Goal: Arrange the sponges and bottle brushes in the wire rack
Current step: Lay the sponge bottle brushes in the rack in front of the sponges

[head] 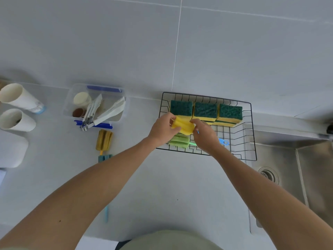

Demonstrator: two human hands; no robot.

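Observation:
A black wire rack (249, 123) sits on the counter beside the sink. Three stacks of green-topped yellow sponges (205, 110) line its back. Both hands hold a yellow foam bottle brush (183, 125) over the rack's left part: my left hand (163, 128) grips its left side, my right hand (204, 135) its right side. A green foam bottle brush (179, 141) lies in the rack under it, and a blue handle end (224, 142) shows past my right hand. On the counter to the left lie a mustard foam brush (104, 139) and a teal one (105, 157).
A clear plastic box (72, 98) with blue clips holds cups, tongs and napkins. Two white cups (16, 109) lie at far left above a white container (12, 150). The steel sink (292, 166) with its drain is at right. A tiled wall rises behind.

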